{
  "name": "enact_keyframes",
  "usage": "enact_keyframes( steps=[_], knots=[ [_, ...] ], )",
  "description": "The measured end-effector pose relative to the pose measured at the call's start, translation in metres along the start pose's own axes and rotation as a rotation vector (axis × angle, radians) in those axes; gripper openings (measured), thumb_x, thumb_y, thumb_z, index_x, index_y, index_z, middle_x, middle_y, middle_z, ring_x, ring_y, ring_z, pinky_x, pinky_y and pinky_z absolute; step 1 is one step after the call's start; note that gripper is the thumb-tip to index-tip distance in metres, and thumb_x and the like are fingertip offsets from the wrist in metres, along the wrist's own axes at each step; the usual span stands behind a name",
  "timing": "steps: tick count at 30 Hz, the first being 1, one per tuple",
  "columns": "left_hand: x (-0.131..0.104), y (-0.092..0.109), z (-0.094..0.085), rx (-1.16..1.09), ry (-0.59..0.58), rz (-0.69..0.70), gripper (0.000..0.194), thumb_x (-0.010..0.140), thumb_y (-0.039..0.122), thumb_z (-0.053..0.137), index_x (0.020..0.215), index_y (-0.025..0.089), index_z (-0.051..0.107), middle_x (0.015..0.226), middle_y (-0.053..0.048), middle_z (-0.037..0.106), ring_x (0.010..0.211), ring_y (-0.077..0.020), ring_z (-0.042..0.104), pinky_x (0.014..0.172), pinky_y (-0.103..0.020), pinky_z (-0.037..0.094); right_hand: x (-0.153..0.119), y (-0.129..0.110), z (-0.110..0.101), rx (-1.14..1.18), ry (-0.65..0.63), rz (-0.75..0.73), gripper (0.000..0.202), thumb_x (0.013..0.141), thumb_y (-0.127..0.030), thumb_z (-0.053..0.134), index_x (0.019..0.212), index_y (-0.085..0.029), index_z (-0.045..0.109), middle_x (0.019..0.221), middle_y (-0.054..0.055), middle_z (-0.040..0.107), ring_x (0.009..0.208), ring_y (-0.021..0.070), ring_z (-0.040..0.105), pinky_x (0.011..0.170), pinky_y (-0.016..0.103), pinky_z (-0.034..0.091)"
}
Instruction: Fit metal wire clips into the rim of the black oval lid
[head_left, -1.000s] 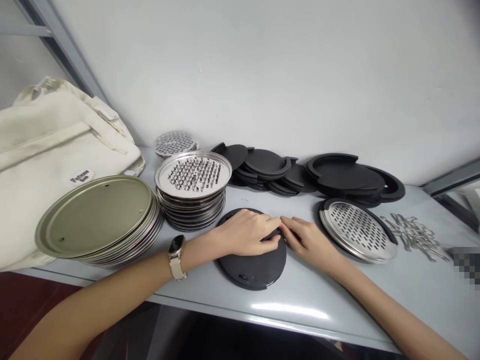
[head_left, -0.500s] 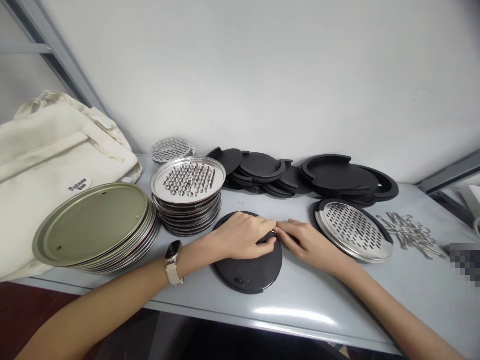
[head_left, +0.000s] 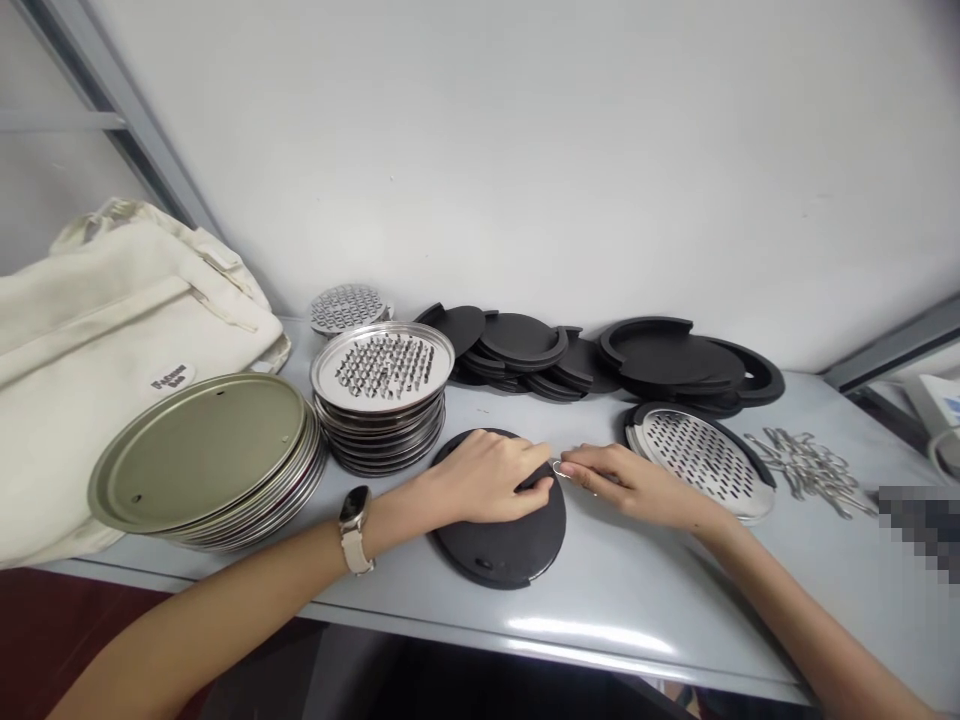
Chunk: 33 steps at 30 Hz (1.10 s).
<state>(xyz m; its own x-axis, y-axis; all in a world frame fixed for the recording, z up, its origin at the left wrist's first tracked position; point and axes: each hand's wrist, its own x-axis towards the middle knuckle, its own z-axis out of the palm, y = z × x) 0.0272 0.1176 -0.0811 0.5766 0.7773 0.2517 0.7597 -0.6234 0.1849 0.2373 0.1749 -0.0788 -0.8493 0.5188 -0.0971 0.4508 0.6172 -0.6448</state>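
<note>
My left hand [head_left: 487, 478], with a watch at the wrist, lies over a black round plate [head_left: 499, 550] on the table and grips its far right edge between thumb and curled fingers. Just right of that edge, my right hand [head_left: 626, 482] pinches a small bent-wire metal clip [head_left: 557, 468]; its loop shows at the fingertips, close to the plate. Whether the clip touches the plate I cannot tell. The plate has a small slot near its front edge.
Left are stacked olive trays [head_left: 202, 455], a stack of grater discs [head_left: 386, 370] and a cream bag [head_left: 127, 310]. Black ring-edged plates [head_left: 521, 340] line the wall. On the right lie slotted grater plates [head_left: 701, 455] and a pile of wire clips [head_left: 814, 470].
My right hand has drawn slightly right, away from the left fingertips, and the wire clip's loop now shows. The left hand keeps its grip on the black plate. The view has shifted a little.
</note>
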Motion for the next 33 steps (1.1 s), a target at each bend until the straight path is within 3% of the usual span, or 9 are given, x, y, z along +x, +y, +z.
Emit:
enact_keyframes(
  steps=[7, 15, 23, 33],
  knots=[
    [0.001, 0.002, -0.003, 0.011, 0.014, 0.001, 0.01, 0.086, 0.028, 0.047, 0.082, 0.018, 0.048, 0.075, 0.0, 0.06, 0.064, -0.0155, 0.056, 0.054, -0.027, 0.032, 0.005, 0.006, 0.005, 0.098, 0.1, 0.009, 0.039, 0.095, -0.044, 0.031, 0.066, -0.02, 0.037, 0.059, -0.006, 0.029, 0.054, 0.0097, 0.029, 0.051, 0.023, 0.026],
    [0.002, 0.004, -0.002, -0.02, 0.036, 0.002, 0.01, 0.085, 0.029, 0.049, 0.085, 0.019, 0.052, 0.069, 0.001, 0.058, 0.058, -0.0144, 0.053, 0.052, -0.027, 0.027, 0.014, 0.011, 0.016, 0.135, 0.213, -0.046, 0.044, 0.093, -0.05, 0.032, 0.064, -0.018, 0.04, 0.059, -0.005, 0.033, 0.055, 0.0094, 0.031, 0.052, 0.022, 0.027],
    [-0.003, 0.004, -0.005, 0.005, 0.053, 0.002, 0.017, 0.087, 0.029, 0.046, 0.074, 0.018, 0.049, 0.062, 0.002, 0.052, 0.054, -0.0129, 0.047, 0.053, -0.026, 0.026, 0.015, 0.013, 0.024, 0.206, 0.302, -0.024, 0.047, 0.092, -0.055, 0.027, 0.063, -0.019, 0.036, 0.056, -0.006, 0.033, 0.051, 0.0083, 0.031, 0.05, 0.022, 0.027],
    [-0.003, 0.005, -0.008, 0.011, 0.035, 0.003, 0.016, 0.089, 0.025, 0.042, 0.077, 0.018, 0.051, 0.07, 0.0, 0.057, 0.059, -0.0141, 0.05, 0.056, -0.027, 0.028, 0.012, 0.006, 0.033, 0.123, 0.356, -0.018, 0.046, 0.092, -0.053, 0.031, 0.063, -0.018, 0.041, 0.056, -0.006, 0.033, 0.053, 0.0089, 0.03, 0.051, 0.023, 0.024]
  ],
)
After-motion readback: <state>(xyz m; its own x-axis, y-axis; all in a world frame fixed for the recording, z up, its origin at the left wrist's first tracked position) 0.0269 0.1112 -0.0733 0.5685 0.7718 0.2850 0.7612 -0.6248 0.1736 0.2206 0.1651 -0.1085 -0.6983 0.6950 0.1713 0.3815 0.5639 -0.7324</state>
